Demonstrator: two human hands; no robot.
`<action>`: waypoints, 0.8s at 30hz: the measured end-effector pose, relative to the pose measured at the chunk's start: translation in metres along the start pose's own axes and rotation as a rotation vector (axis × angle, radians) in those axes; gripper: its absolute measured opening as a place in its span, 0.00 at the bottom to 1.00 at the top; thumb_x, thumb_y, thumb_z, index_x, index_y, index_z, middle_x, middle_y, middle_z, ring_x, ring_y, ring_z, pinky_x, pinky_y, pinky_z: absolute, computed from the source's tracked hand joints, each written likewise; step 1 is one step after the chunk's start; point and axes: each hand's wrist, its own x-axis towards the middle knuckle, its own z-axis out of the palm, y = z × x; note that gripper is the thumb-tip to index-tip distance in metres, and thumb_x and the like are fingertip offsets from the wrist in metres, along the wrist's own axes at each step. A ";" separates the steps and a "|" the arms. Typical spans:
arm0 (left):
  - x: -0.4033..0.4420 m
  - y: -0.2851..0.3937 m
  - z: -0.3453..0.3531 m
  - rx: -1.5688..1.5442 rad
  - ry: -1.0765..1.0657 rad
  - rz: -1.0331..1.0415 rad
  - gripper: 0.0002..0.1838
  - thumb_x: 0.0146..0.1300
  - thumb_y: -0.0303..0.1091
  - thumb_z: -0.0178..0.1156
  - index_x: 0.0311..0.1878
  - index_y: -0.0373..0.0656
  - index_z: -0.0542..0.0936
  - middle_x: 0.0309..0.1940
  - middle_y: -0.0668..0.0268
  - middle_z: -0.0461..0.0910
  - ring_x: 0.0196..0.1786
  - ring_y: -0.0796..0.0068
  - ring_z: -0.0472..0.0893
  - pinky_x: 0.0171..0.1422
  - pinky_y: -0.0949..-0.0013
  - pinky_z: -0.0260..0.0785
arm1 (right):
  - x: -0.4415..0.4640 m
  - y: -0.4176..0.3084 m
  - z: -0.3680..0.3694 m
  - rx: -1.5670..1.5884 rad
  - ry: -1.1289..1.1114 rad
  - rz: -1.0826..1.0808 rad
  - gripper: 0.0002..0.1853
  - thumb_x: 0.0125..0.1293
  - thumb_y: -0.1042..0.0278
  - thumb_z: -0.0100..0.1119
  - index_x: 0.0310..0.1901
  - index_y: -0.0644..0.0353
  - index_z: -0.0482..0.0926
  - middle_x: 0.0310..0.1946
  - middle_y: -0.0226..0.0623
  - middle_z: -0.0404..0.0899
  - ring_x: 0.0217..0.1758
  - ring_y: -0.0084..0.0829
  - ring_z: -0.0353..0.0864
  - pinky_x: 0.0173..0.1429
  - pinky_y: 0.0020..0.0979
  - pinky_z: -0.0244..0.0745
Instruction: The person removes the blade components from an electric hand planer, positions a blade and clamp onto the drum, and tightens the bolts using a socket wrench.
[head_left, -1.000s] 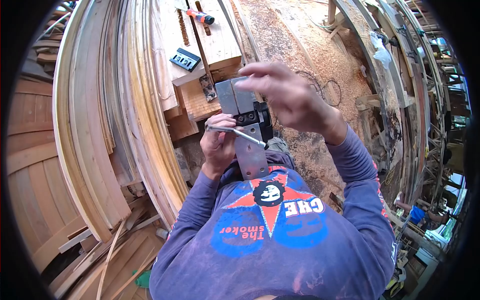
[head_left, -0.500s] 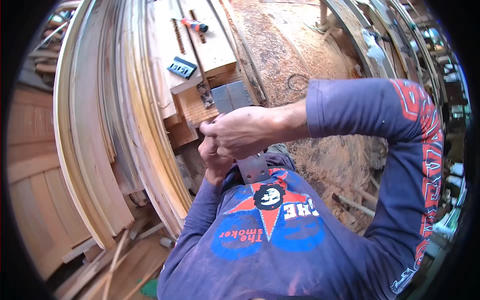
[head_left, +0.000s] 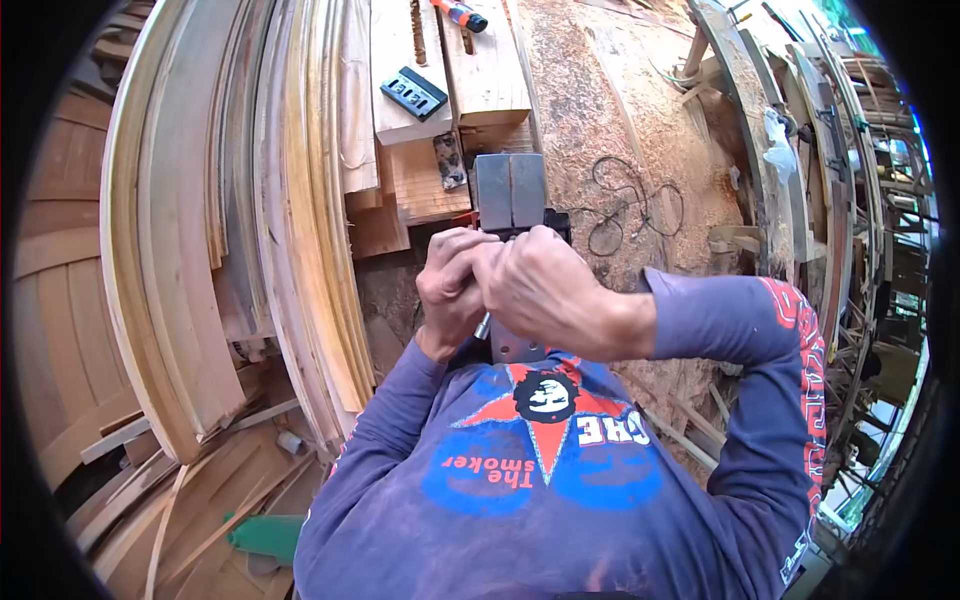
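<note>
An upturned power planer, by the look of it, lies before my body with its grey metal sole (head_left: 511, 190) up. A holed plate (head_left: 512, 347) of it shows near my shirt. My left hand (head_left: 452, 290) is closed, fingers curled, over its middle. Beside and touching it, my right hand (head_left: 545, 290) is closed too, knuckles up. From under the right hand sticks the end of a thin shiny metal rod (head_left: 483, 327), like a wrench shank. The fingertips and the spot they work on are hidden.
A dark slotted case (head_left: 413, 93) and an orange-and-black handled tool (head_left: 461, 14) lie on thick timber (head_left: 490, 85). Long boards (head_left: 290, 200) stand stacked at left. A cord (head_left: 640, 205) loops over sawdust at right. A green object (head_left: 265, 537) lies bottom left.
The view has shifted, so the bench things sit further right. My right hand has swung round to sit beside my left. The rod's end now shows below the hands.
</note>
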 end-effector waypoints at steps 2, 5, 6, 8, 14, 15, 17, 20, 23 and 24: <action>0.004 0.011 0.003 0.048 0.055 0.042 0.16 0.50 0.22 0.75 0.45 0.40 0.89 0.47 0.62 0.88 0.54 0.56 0.84 0.62 0.57 0.77 | -0.015 0.020 -0.018 -0.218 0.098 -0.140 0.10 0.69 0.64 0.58 0.34 0.58 0.85 0.26 0.28 0.78 0.25 0.27 0.73 0.37 0.38 0.69; 0.015 0.019 0.009 0.172 0.043 0.091 0.26 0.50 0.25 0.78 0.56 0.43 0.86 0.50 0.60 0.83 0.54 0.53 0.82 0.62 0.55 0.73 | -0.027 0.051 -0.020 -0.193 0.173 -0.244 0.08 0.65 0.63 0.60 0.31 0.57 0.79 0.27 0.30 0.74 0.33 0.28 0.74 0.49 0.34 0.69; 0.019 0.026 0.010 0.279 0.035 -0.020 0.37 0.51 0.29 0.80 0.67 0.42 0.80 0.56 0.56 0.80 0.55 0.52 0.81 0.64 0.54 0.72 | -0.030 0.068 -0.013 -0.167 0.215 -0.272 0.09 0.67 0.63 0.60 0.29 0.55 0.79 0.27 0.28 0.75 0.34 0.26 0.73 0.49 0.33 0.68; 0.024 0.030 0.009 0.396 0.103 -0.185 0.39 0.56 0.31 0.81 0.70 0.38 0.76 0.61 0.54 0.78 0.57 0.53 0.82 0.63 0.58 0.77 | -0.042 0.091 0.005 -0.046 0.236 -0.215 0.07 0.66 0.65 0.59 0.35 0.58 0.80 0.29 0.30 0.75 0.37 0.28 0.77 0.50 0.33 0.70; 0.008 -0.006 0.005 -0.024 -0.071 -0.497 0.33 0.68 0.36 0.76 0.71 0.34 0.75 0.60 0.58 0.78 0.59 0.71 0.82 0.64 0.66 0.78 | -0.051 0.099 0.007 -0.010 0.245 -0.271 0.12 0.64 0.65 0.60 0.44 0.64 0.84 0.32 0.30 0.77 0.41 0.30 0.80 0.50 0.32 0.72; 0.009 -0.004 0.003 -0.040 -0.073 -0.501 0.31 0.70 0.35 0.75 0.70 0.33 0.76 0.59 0.59 0.78 0.60 0.72 0.82 0.65 0.66 0.78 | -0.049 0.098 0.010 -0.022 0.245 -0.308 0.14 0.64 0.65 0.60 0.45 0.65 0.84 0.33 0.30 0.78 0.41 0.29 0.80 0.50 0.32 0.72; 0.009 -0.004 0.003 -0.097 -0.062 -0.536 0.31 0.69 0.35 0.75 0.70 0.33 0.76 0.59 0.59 0.78 0.60 0.72 0.82 0.65 0.66 0.78 | -0.045 0.093 0.014 -0.042 0.211 -0.358 0.16 0.64 0.64 0.60 0.47 0.66 0.85 0.34 0.31 0.80 0.42 0.29 0.81 0.48 0.32 0.72; 0.010 -0.002 0.003 -0.160 -0.034 -0.565 0.31 0.68 0.34 0.75 0.69 0.33 0.76 0.59 0.57 0.78 0.59 0.69 0.84 0.64 0.65 0.79 | -0.042 0.086 0.012 -0.095 0.226 -0.387 0.14 0.64 0.64 0.60 0.44 0.65 0.85 0.33 0.30 0.80 0.41 0.29 0.80 0.47 0.31 0.72; 0.010 -0.001 0.004 -0.176 -0.014 -0.569 0.31 0.67 0.33 0.75 0.69 0.33 0.76 0.59 0.55 0.78 0.57 0.67 0.85 0.62 0.64 0.80 | -0.041 0.073 0.001 -0.237 0.185 -0.433 0.12 0.64 0.63 0.60 0.40 0.62 0.86 0.32 0.30 0.79 0.40 0.29 0.78 0.49 0.31 0.70; 0.010 -0.001 0.004 -0.184 -0.010 -0.577 0.31 0.67 0.33 0.75 0.69 0.33 0.76 0.59 0.56 0.77 0.57 0.67 0.85 0.62 0.65 0.80 | -0.041 0.067 -0.001 -0.315 0.175 -0.454 0.11 0.65 0.63 0.60 0.39 0.61 0.86 0.32 0.30 0.79 0.39 0.30 0.77 0.50 0.31 0.70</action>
